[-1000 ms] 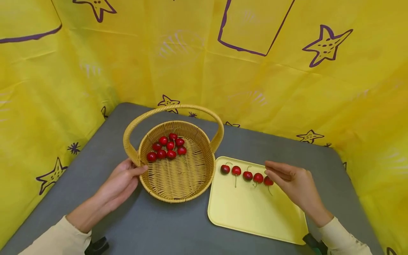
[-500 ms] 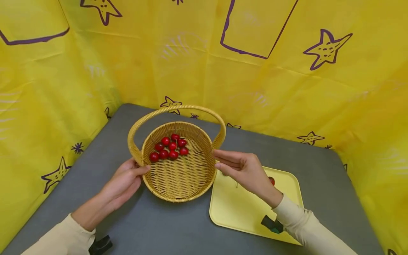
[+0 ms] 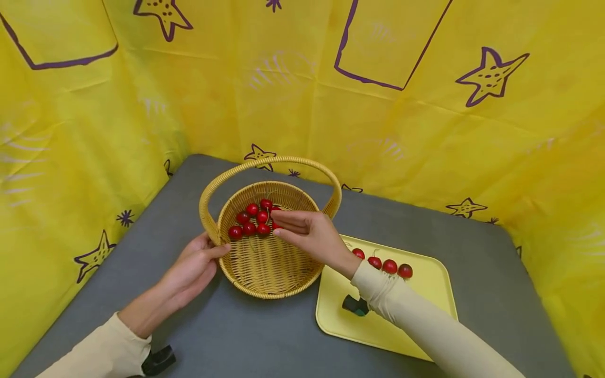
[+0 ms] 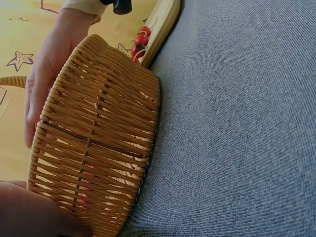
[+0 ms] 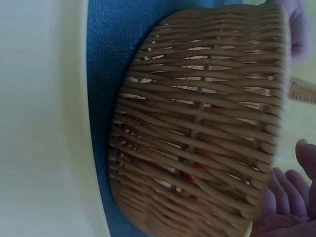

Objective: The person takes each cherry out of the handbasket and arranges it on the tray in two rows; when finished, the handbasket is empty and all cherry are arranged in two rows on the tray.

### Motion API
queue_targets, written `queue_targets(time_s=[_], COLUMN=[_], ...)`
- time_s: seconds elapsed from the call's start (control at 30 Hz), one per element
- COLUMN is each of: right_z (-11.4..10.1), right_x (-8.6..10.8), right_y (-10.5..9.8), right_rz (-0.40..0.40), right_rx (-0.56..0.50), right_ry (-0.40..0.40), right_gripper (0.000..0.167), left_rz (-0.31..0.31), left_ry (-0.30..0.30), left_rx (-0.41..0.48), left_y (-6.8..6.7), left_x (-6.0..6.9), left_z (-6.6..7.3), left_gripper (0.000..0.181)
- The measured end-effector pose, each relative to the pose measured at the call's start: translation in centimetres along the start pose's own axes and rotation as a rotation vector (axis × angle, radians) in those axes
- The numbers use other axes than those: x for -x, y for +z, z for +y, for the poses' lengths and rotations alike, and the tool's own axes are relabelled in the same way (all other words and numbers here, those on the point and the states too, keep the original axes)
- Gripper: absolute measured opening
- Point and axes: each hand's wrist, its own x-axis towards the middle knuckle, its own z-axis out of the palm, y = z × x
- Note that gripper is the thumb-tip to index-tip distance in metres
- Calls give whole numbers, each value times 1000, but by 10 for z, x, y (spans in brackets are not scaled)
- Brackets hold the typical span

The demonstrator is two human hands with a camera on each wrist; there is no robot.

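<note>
A round woven basket (image 3: 283,268) with an arched handle sits on the grey surface. Several red cherries (image 3: 249,228) are gathered in its far left part. My left hand (image 3: 194,268) grips the basket's left rim by the handle base, thumb over the edge and fingers outside. Over the basket's right side reaches my right hand (image 3: 314,236), fingertips beside the cherries. Its fingers are extended with the thumb apart, and nothing shows between them in the right wrist view. Two of the basket's cherries are partly covered by those fingertips.
A pale yellow tray (image 3: 340,325) lies to the right of the basket, with several cherries (image 3: 389,266) in a row near its far edge. My right forearm crosses above it. Yellow cloth (image 3: 293,115) printed with stars hangs behind and at both sides.
My right hand has moved left from the tray's cherry row, past the basket's right rim, to the cherries inside. The left hand keeps its grip on the rim. The head view has shifted slightly.
</note>
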Motion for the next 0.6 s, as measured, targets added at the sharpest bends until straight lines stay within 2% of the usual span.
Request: queue_targets(time_s=[0.23,0.6], right_z=[12,23], right_x=[-18,-34], right_y=[9,20], right_rz=[-25,-51], right_rx=[79,165], right_ry=[-8,40], right_gripper=[45,42], left_rz=[-1,-9], left_ry=[3,-4], left_rx=[2,2], left_y=[0,-1], left_x=[-2,-1], left_z=[0,0], left_gripper=[69,72])
